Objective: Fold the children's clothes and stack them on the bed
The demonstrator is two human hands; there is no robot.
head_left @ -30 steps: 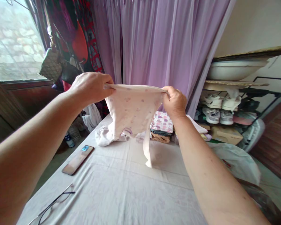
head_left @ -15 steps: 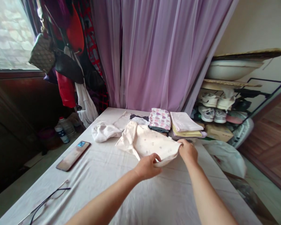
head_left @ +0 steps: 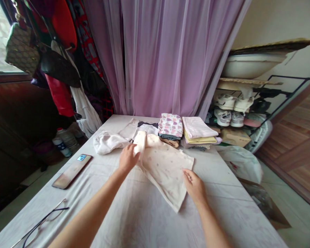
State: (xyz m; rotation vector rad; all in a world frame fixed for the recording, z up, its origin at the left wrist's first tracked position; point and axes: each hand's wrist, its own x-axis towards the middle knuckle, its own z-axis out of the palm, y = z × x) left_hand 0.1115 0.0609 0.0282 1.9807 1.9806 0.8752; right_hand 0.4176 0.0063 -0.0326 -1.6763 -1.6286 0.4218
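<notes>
A cream garment with a small scattered print [head_left: 167, 165] lies spread on the bed-like surface, its right part flat and its left part bunched into folds. At the bunched end is my left hand [head_left: 128, 159], thumb apart from the fingers, touching the cloth's edge. My right hand [head_left: 195, 186] has its fingers curled at the garment's right edge, with the thumb side on the cloth. Just behind the garment stands a folded stack topped by a heart-print cloth [head_left: 170, 124]. Beside it is a second stack with a pale pink cloth [head_left: 199, 127] on top.
Crumpled white cloth [head_left: 110, 143] lies to the left. A phone [head_left: 72, 171] and eyeglasses [head_left: 41, 224] rest near the left edge of the white sheet [head_left: 113, 220]. Bags [head_left: 23, 50] hang at the left; a shoe rack [head_left: 237, 103] stands at the right.
The garment has come down flat, its right end turned toward me. My left hand has moved left to the bunched end; my right hand has lowered along the right edge.
</notes>
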